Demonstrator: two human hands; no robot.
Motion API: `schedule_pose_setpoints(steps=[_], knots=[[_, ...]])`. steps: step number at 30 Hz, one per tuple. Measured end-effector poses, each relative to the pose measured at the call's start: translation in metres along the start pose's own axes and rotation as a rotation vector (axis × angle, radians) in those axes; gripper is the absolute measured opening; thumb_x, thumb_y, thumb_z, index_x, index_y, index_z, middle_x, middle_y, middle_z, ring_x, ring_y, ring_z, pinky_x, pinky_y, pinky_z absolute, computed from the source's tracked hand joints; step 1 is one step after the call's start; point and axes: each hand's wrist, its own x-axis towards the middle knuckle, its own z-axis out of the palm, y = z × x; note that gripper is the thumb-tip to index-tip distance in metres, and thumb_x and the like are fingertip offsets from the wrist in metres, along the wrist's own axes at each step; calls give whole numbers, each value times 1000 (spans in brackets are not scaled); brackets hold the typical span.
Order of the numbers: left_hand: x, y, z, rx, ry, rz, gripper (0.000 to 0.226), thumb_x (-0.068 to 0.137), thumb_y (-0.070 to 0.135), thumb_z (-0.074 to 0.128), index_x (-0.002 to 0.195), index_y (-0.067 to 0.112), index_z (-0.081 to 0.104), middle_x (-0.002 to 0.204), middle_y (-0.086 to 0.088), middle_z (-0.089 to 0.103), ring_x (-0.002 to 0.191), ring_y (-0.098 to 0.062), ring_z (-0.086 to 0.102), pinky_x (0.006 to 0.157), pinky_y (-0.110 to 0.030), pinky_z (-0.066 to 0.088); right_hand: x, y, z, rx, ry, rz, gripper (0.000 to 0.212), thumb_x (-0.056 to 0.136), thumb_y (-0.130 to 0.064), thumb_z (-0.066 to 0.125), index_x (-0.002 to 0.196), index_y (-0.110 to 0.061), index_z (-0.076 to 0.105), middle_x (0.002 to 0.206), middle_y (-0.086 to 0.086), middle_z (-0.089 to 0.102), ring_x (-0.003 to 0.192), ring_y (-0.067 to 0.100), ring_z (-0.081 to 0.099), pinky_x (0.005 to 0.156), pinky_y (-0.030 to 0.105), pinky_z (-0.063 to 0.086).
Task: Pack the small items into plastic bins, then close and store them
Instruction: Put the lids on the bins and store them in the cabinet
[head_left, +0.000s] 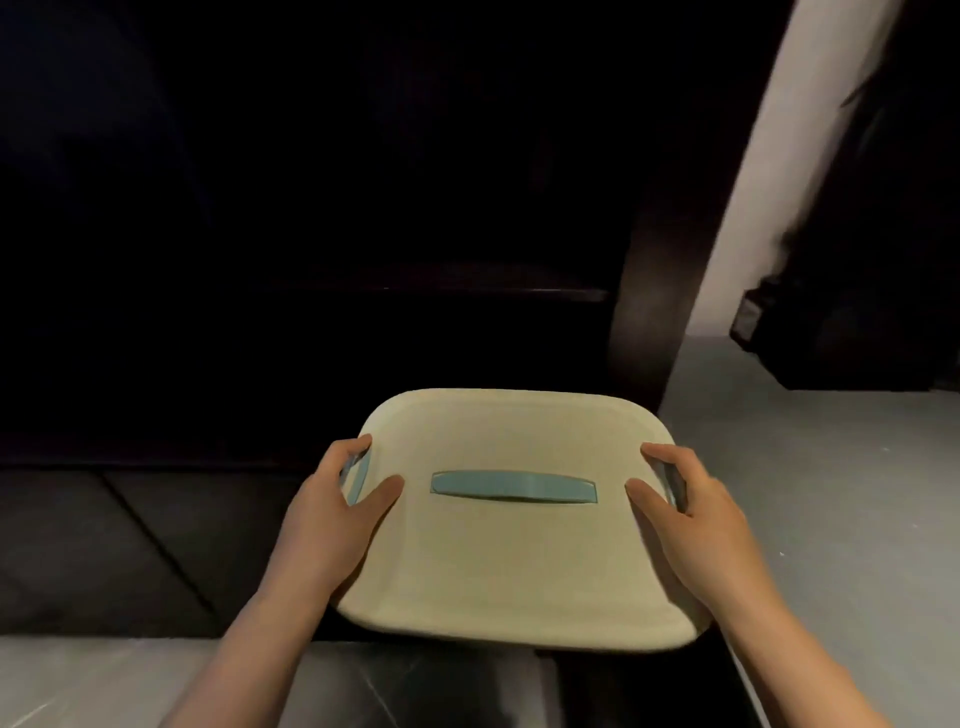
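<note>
both forearms reach to the cream bin lid (519, 545); my left hand (337, 499) and right hand (685, 499) curl around its blue side latches, thumbs on top. beyond the lid it's dark, possibly a shelf; an unlatched side could spill everything.

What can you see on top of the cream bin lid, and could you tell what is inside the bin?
On the lid sit a teal handle and both thumbs; the left hand and right hand grip its sides. The lid covers the contents completely.
</note>
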Motion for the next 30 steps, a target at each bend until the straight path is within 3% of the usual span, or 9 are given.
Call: schedule_pose_setpoints(steps=[4,8,13,18,20,25,30], knots=[[-3,-72,-110,26,200,-162,48,81,43,67,123,43,45,117,7,55,92,-15,59,63,-27,42,3,-82,112,22,-166,-121,45,85,-44,61,125,-49,42,116,-7,48,85,2,46,69,24,38],[-18,-140,-211,60,393,-302,46,81,43,67,121,44,44,114,7,54,91,-17,56,65,-32,43,-15,-164,223,42,-308,-238,59,78,-41,69,127,-51,39,110,-7,44,80,1,43,62,16,33],[-59,-206,-308,110,631,-438,49,81,39,69,124,41,45,108,11,51,93,-13,48,72,-31,37,-55,-248,337,168,-541,-327,59,77,-38,71,123,-58,39,106,-9,43,85,-2,44,61,15,34],[-114,-254,-374,134,812,-612,56,79,36,71,129,33,47,121,8,56,103,-15,52,79,-31,38,-103,-322,424,192,-769,-454,42,74,-34,73,93,-56,44,101,-15,45,84,-2,47,62,17,35],[-133,-269,-392,121,894,-674,59,79,34,71,132,30,46,127,2,55,109,-18,52,84,-31,39,-122,-348,458,186,-861,-513,41,75,-34,73,92,-57,44,101,-16,44,84,-3,48,62,16,34],[-157,-301,-432,127,1036,-873,61,82,41,65,136,34,38,115,-2,51,91,-14,49,68,-29,39,-163,-402,537,146,-1068,-588,38,80,-35,71,94,-57,43,101,-14,43,83,1,47,59,22,37],[-141,-342,-482,131,1134,-949,62,83,41,65,138,34,36,121,-2,52,93,-14,48,74,-31,39,-179,-461,620,165,-1187,-679,33,81,-34,68,98,-53,46,108,-7,49,84,-4,45,65,25,37]])
